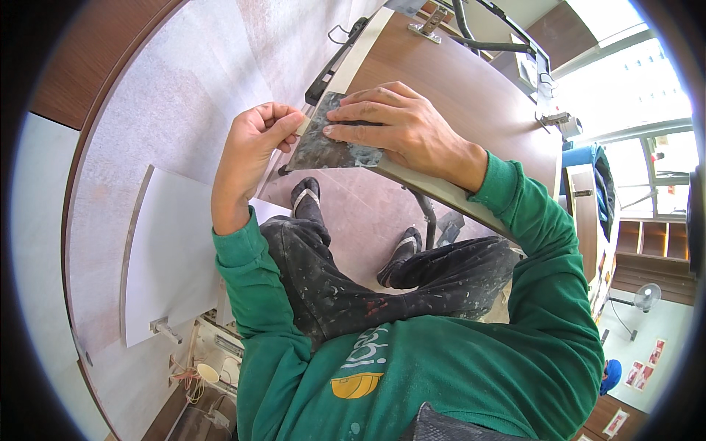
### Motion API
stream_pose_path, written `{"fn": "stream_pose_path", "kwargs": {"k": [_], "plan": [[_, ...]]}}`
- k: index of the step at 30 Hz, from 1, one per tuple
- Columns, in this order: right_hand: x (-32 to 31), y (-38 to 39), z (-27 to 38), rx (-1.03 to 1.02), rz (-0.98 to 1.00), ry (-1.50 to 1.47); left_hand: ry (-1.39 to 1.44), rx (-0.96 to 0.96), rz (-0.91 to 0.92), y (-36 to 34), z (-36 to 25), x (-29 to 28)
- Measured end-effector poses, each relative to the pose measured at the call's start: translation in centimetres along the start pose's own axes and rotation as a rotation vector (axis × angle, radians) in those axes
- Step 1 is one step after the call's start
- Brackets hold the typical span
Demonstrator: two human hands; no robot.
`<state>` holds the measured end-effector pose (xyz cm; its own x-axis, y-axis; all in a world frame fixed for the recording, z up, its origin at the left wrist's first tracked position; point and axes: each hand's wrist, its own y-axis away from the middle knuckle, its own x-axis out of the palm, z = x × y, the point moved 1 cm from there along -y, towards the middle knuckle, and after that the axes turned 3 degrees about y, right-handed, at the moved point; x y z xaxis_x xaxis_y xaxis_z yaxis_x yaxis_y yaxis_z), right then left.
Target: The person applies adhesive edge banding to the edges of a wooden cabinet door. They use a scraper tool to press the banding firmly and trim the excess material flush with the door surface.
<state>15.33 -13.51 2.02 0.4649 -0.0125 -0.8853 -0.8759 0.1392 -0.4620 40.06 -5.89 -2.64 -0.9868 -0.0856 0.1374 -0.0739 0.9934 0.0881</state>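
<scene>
A wood-grain panel with a pale edge strip lies in front of me on a dark metal stand. At its near left corner is a flat, dark grey piece, smeared with pale marks; I cannot tell what it is. My right hand rests over this piece and the panel, fingers stretched out and lying on the surface, thumb hidden. Just left of the corner, my left hand is closed in a pinch beside the pale edge. Whatever its fingertips hold, if anything, is too small to make out.
Metal hinges sit on the panel's far edge. To my left, a white door panel with a hinge leans against the wall. Wires hang at the lower left. A fan stands far right. The stand's leg reaches the floor near my foot.
</scene>
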Motion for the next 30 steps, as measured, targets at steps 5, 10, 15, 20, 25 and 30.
{"fn": "stream_pose_path", "kwargs": {"k": [5,10,15,20,25,30], "plan": [[0.1,0.1,-0.1,0.005,0.007,0.01,-0.008,-0.01,-0.025,0.0,0.0,0.2],[0.0,0.1,0.0,0.011,0.008,0.002,-0.065,-0.036,0.007,0.1,-0.2,0.0],[-0.1,0.0,0.1,0.023,0.0,-0.001,-0.078,0.0,0.0,0.2,-0.3,0.0],[-0.1,0.0,0.1,0.031,-0.005,-0.017,-0.125,0.015,0.007,0.4,-0.8,0.4],[0.0,0.1,0.0,0.03,0.0,-0.008,-0.155,0.058,0.012,0.3,-0.7,0.5],[-0.1,0.1,-0.1,0.031,0.024,-0.006,-0.242,0.088,-0.017,0.4,-1.2,1.0]]}}
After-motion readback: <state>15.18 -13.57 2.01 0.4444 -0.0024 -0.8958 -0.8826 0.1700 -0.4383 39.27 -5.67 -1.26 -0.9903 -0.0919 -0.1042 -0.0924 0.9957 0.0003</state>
